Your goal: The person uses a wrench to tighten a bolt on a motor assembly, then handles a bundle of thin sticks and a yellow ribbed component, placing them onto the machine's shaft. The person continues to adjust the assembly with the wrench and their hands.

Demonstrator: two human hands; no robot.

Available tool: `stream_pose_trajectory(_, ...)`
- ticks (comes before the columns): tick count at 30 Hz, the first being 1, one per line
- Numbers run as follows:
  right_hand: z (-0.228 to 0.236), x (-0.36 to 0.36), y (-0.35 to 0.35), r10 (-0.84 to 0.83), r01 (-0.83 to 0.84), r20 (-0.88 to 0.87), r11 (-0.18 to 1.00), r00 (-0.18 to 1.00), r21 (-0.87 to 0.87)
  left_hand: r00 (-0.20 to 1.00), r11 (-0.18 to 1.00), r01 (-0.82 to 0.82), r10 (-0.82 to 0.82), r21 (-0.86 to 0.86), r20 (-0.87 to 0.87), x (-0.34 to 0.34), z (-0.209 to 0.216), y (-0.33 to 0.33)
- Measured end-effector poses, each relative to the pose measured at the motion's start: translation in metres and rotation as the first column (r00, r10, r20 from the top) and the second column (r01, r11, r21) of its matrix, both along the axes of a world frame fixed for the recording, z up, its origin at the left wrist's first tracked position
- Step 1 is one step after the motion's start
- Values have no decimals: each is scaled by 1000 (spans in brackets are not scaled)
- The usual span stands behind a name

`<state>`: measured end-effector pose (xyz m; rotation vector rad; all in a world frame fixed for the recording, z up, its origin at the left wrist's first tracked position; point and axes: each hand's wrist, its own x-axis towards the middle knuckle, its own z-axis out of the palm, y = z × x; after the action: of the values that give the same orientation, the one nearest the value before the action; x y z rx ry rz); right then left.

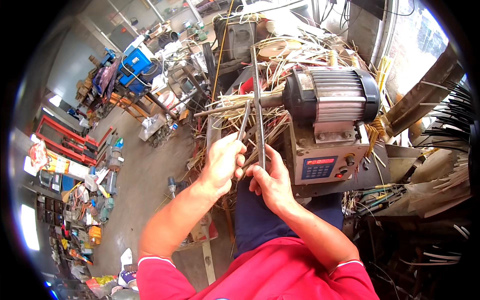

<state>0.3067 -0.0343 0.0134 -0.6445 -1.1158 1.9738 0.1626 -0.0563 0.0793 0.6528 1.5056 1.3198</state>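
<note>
A coil-winding machine with a finned electric motor (340,95) stands in front of me, its shaft (272,101) pointing left. Across the shaft runs a long flat metal bar (259,122), roughly upright in the view. My right hand (272,182) is closed around the lower end of this bar. To its left, my left hand (221,162) grips a short metal tool (244,121) that looks like a wrench. The upper end of that tool is near a threaded rod (220,109) extending left from the shaft; whether they touch, I cannot tell.
Below the motor is a control box (320,169) with a blue keypad and lit red display. Pale thin strips (280,57) lie heaped behind the shaft. Black bristly strands (452,117) stick out at right. A blue machine (135,62) and floor clutter stand at left.
</note>
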Motion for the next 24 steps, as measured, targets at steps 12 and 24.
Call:
stream_pose_trajectory(12, 20, -5, 4, -68, -40, -179, 840, 982, -540, 993, 989, -46, 60, 139, -98, 8, -40, 3)
stream_pose_trajectory(24, 14, -12, 4, -88, -3, -167, 876, 982, -482, 770, 923, -28, 264, 384, -580, 9, -91, 18)
